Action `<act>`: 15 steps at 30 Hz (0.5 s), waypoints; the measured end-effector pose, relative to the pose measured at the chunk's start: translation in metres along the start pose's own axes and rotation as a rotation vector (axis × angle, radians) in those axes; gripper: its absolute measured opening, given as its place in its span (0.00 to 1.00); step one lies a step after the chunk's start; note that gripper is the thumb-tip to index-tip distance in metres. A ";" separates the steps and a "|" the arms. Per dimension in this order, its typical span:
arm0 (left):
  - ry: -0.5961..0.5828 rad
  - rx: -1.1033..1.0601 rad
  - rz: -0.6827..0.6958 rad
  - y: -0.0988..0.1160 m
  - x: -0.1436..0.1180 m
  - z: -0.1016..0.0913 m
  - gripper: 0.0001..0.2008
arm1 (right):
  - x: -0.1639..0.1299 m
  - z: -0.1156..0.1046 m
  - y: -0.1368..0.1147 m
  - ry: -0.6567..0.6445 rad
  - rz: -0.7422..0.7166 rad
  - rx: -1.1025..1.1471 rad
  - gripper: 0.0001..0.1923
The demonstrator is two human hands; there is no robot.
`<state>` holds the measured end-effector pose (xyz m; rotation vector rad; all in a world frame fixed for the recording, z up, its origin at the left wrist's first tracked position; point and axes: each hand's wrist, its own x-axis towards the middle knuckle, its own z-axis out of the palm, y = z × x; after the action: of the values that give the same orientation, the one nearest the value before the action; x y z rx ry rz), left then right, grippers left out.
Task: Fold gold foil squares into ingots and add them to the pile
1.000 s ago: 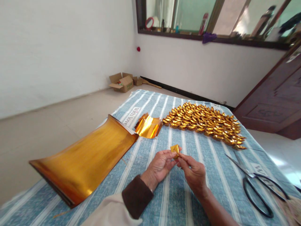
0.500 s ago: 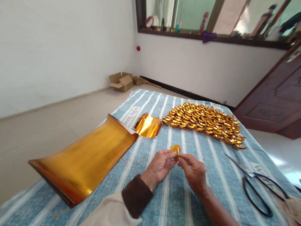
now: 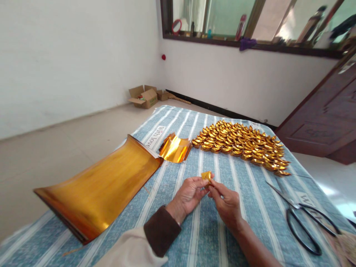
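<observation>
A small folded piece of gold foil paper (image 3: 206, 176) is pinched between my two hands above the striped cloth. My left hand (image 3: 190, 194) grips it from the left with thumb and fingers. From the right, my right hand (image 3: 226, 201) pinches its lower right edge, the fingertips of both hands close together. Beyond them lies a large group of folded gold paper ingots (image 3: 239, 142) in rows. A short stack of cut gold foil sheets (image 3: 175, 149) rests left of the ingots, beside a long stack of larger gold foil sheets (image 3: 102, 189).
A blue-and-white striped cloth (image 3: 155, 218) covers the table. Black-handled scissors (image 3: 296, 205) lie partly spread at the right. Open cardboard boxes (image 3: 146, 97) stand on the floor by the far wall. A dark wooden piece of furniture (image 3: 317, 118) is at the right.
My right hand has shifted slightly left, nearer my left hand, along the foil's edge. The foil piece has turned a little; my left hand has stayed nearly still.
</observation>
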<state>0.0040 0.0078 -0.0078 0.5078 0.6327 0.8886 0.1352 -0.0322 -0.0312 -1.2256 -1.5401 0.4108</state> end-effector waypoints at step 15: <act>0.020 0.013 0.013 -0.002 0.002 -0.001 0.08 | 0.000 0.002 0.000 0.005 0.039 0.050 0.16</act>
<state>0.0054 0.0083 -0.0103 0.5157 0.6549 0.9029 0.1334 -0.0320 -0.0317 -1.2183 -1.4952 0.4691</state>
